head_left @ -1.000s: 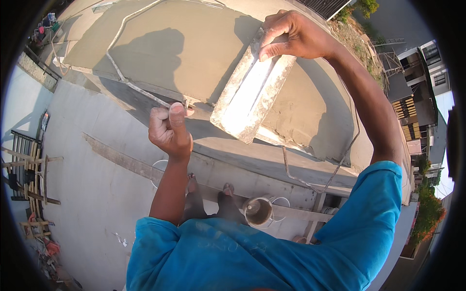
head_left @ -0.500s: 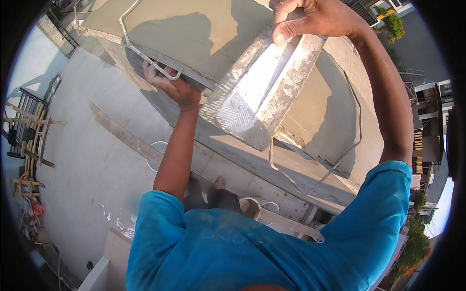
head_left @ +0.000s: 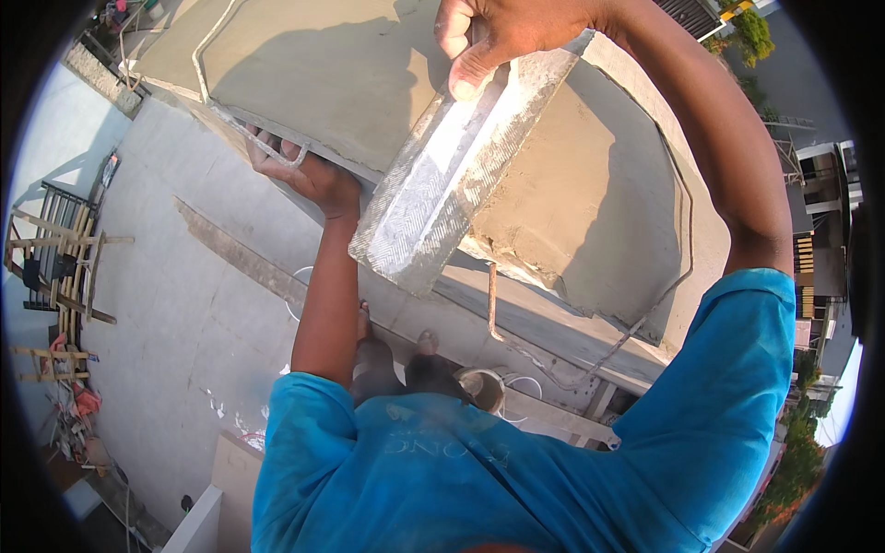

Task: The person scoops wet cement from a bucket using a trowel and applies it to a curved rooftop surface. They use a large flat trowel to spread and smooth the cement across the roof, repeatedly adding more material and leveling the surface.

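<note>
A grey mortar-coated slab [head_left: 323, 101] is stretching beyond the left hand's [head_left: 327, 184] fingers. Nearer the body than either hand's fingers, a bucket [head_left: 494, 391] is standing, its contents too unclear to tell. The right hand's [head_left: 516, 28] thumb and fingers are pinching a long pale float's [head_left: 456, 175] upper end, its body slanting below them. Left fingers are resting partly behind a bent rod [head_left: 301, 158]; their grip I cannot tell.

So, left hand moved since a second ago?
Yes: judged against the concrete slab, the left hand has moved in toward its near edge, and now reaches under the bent rod.
</note>
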Demonstrator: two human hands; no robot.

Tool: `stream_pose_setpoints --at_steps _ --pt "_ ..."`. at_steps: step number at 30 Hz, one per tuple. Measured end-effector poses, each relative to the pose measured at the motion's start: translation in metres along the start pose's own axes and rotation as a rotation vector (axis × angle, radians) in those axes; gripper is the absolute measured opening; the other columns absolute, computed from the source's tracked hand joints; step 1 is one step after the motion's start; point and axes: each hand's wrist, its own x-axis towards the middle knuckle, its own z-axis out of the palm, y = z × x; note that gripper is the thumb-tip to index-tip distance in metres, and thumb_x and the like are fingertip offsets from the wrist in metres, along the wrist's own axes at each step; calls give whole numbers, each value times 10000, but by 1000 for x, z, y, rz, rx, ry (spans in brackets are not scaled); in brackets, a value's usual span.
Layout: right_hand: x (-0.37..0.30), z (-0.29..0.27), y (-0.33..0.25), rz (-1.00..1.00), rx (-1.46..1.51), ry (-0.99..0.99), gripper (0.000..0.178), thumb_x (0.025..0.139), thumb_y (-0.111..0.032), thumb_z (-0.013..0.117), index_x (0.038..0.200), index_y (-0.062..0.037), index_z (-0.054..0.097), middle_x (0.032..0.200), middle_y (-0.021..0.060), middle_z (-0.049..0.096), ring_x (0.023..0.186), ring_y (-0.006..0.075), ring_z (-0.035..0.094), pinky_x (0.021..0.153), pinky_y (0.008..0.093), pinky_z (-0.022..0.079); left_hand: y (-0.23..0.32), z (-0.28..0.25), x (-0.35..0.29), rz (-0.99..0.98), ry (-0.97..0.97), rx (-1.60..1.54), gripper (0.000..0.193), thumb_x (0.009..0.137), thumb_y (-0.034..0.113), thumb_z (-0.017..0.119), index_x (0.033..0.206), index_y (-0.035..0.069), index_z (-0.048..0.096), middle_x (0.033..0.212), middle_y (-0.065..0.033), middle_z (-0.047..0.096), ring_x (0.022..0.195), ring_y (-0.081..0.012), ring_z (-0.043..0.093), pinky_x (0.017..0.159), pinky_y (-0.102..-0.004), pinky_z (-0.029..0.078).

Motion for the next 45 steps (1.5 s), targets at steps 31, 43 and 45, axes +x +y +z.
stream_pose_setpoints --at_steps 31,43,45 --pt "-45 28 34 -21 -219 305 178 843 -279 818 857 -102 806 716 35 695 686 178 622 674 355 479 3 8 -5 38 -12 36 448 1079 309 397 1370 -18 301 1440 -213 334 1340 -317 376 1154 -468 254" --pt "45 -45 1 122 -172 249 298 818 -286 811 1010 -63 758 907 70 756 789 148 676 711 320 538 -38 3 -35 -5 -125 -6 603 1047 229 499 1517 -28 221 1577 -276 227 1418 -432 343 1193 -508 188" --pt "78 -48 13 28 -199 185 310 811 -277 811 1024 -58 760 902 71 755 813 155 674 738 329 538 -41 -6 -35 70 -108 194 659 1041 234 516 1553 -40 205 1599 -295 197 1421 -459 338 1201 -518 166"
